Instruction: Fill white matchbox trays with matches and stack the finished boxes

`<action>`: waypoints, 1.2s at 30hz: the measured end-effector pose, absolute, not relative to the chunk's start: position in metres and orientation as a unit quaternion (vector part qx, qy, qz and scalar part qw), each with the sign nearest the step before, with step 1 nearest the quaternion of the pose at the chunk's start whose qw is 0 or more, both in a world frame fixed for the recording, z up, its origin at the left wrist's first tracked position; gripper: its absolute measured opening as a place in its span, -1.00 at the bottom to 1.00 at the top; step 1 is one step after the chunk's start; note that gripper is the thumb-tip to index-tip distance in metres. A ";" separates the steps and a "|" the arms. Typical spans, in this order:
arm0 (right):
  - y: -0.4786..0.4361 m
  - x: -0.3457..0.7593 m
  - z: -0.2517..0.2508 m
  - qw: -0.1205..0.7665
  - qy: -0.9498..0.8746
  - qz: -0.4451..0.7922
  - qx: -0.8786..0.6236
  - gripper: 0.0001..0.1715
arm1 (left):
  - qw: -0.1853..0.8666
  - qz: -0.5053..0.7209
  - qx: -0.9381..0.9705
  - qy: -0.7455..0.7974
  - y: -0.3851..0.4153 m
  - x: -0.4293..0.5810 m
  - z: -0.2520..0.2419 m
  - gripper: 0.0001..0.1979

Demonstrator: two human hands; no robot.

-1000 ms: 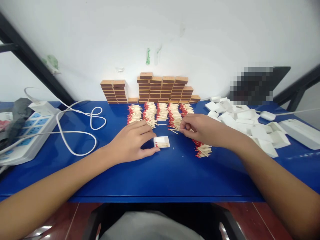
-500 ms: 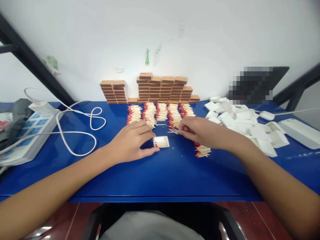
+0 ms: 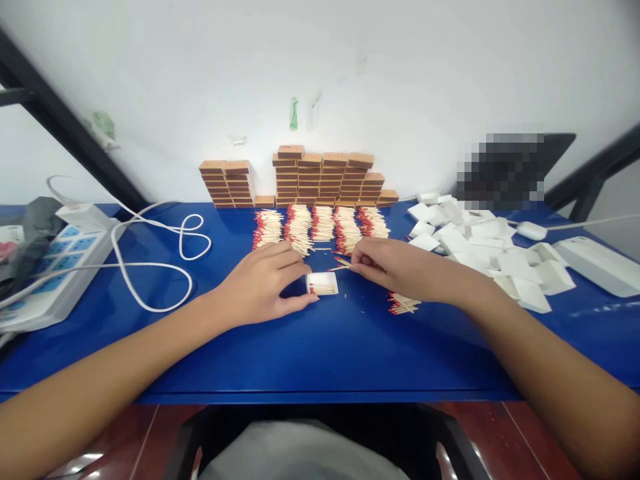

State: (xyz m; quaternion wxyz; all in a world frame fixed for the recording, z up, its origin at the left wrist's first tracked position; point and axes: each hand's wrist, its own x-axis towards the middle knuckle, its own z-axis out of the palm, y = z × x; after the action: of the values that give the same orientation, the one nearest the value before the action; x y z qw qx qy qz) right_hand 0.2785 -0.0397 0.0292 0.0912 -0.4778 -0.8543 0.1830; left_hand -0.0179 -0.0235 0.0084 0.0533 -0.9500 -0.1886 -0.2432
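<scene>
My left hand [image 3: 273,283] grips the left end of a small white matchbox tray [image 3: 329,279] between thumb and fingers on the blue table. Some red-tipped matches lie along the near side of that tray. Just beyond and right of it, my right hand [image 3: 383,267] pinches a few matches [image 3: 341,265], their red heads pointing left. A small heap of loose matches [image 3: 403,303] lies below the right hand, partly covered by it. Behind both hands, several bundles of matches [image 3: 323,223] lie side by side in a row.
Brown matchboxes [image 3: 310,180] are stacked against the wall. A pile of white trays [image 3: 480,237] spreads at the right, beside a white adapter [image 3: 597,265] and a dark pixelated object [image 3: 515,170]. White cables [image 3: 150,265] and a power strip [image 3: 60,267] occupy the left.
My right hand has shifted slightly left toward the tray with the matches in its pinch. The left hand keeps its hold on the tray in the same place.
</scene>
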 end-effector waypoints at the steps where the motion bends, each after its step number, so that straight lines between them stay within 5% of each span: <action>1: -0.039 0.279 0.028 0.090 -0.855 0.179 -0.478 -0.68 | 0.052 -0.242 -0.950 -0.189 -0.024 -0.018 0.009 -0.71; 26: -0.041 0.279 0.030 0.068 -0.826 0.125 -0.545 -0.74 | 0.064 -0.253 -0.949 -0.176 -0.023 -0.017 0.008 -0.69; 36: -0.048 0.263 0.033 0.157 -0.851 0.170 -0.470 -0.72 | 0.055 -0.255 -0.949 -0.179 -0.023 -0.016 0.007 -0.68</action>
State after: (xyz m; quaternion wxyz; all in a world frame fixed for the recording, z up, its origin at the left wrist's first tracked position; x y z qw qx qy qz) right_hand 0.2631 -0.0479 0.0331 0.1571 -0.4704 -0.8515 0.1703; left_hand -0.0163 -0.0226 0.0072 0.0551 -0.9485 -0.1792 -0.2552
